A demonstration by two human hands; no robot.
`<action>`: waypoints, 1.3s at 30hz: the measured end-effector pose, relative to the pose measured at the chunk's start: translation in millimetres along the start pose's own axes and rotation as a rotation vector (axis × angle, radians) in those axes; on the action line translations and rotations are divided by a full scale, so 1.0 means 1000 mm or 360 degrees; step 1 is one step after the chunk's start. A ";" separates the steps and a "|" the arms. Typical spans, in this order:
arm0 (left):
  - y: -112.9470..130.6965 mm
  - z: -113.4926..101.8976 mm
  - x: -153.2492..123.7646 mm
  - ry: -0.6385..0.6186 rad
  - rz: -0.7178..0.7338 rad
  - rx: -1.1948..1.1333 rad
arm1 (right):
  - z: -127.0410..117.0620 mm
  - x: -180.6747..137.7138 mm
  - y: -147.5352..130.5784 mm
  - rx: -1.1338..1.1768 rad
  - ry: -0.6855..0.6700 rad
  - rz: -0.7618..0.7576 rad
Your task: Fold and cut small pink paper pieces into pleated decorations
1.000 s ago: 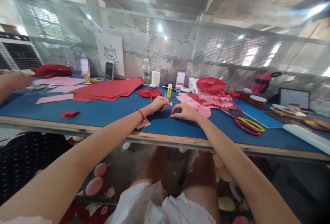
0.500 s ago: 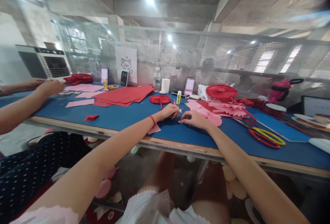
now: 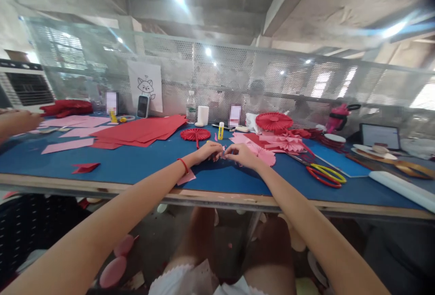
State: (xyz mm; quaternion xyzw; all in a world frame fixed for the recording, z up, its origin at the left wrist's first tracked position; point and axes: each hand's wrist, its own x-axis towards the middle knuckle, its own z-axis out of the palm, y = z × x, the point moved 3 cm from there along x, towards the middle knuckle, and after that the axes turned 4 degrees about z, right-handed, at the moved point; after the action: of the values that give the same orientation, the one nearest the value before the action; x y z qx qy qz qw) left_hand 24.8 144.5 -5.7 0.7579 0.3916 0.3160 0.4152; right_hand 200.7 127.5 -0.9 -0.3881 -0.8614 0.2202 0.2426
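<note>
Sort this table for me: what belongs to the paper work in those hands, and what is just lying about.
In play: left hand, right hand, small pink paper piece, pink paper fan.
Lying about: red-and-yellow scissors, glue stick, water bottle, phone.

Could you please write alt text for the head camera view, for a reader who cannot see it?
The left hand and right hand hold a small pink paper piece above a blue-topped worktable, among red paper fans.
</note>
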 end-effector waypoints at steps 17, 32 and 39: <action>-0.001 0.001 0.000 -0.0113 -0.0011 -0.0042 | -0.004 0.002 0.003 0.0050 0.0261 0.0053; -0.004 -0.001 0.003 -0.0198 -0.0046 -0.0082 | -0.005 0.005 0.006 -0.0029 0.0390 -0.0034; 0.002 0.001 -0.006 -0.0162 0.0003 -0.0063 | -0.004 -0.002 -0.005 -0.0015 0.0388 -0.0148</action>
State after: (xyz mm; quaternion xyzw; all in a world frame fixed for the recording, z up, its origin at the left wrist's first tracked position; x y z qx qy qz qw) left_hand 23.5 138.6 -5.5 0.7650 0.3629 0.2850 0.4492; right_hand 201.3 123.8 4.8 -0.3729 -0.8436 0.1557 0.3537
